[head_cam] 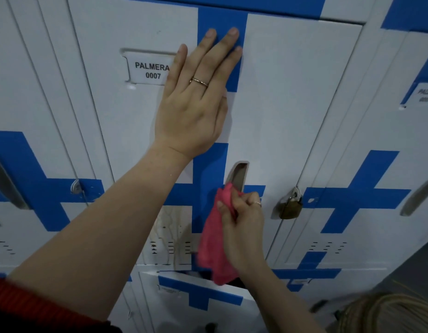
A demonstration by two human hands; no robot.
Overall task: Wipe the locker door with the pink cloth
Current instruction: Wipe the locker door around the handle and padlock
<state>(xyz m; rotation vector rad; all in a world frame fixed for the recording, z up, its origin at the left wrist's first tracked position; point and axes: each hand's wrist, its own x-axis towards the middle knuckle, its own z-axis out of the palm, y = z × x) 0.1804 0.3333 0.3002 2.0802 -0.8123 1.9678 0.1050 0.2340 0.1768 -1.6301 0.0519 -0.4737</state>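
- White locker door [280, 104] with blue cross bands fills the view; plain panel runs right to the seam.
- Left hand [191, 111], fingers straight, presses flat on the upper door, overlapping the name label [148, 70].
- Right hand [244, 219] grips the bunched pink cloth [215, 246] against the door, just below the recessed handle [238, 175]; the tail hangs down.
- Padlock [291, 207] hangs near the right hand.
- Brownish streaks [169, 222] sit above the vent slots [172, 247].

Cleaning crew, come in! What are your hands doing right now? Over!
Left hand flat on locker door. Right hand grips pink cloth at handle slot. Brownish drip stain left of cloth. Nothing blocking.
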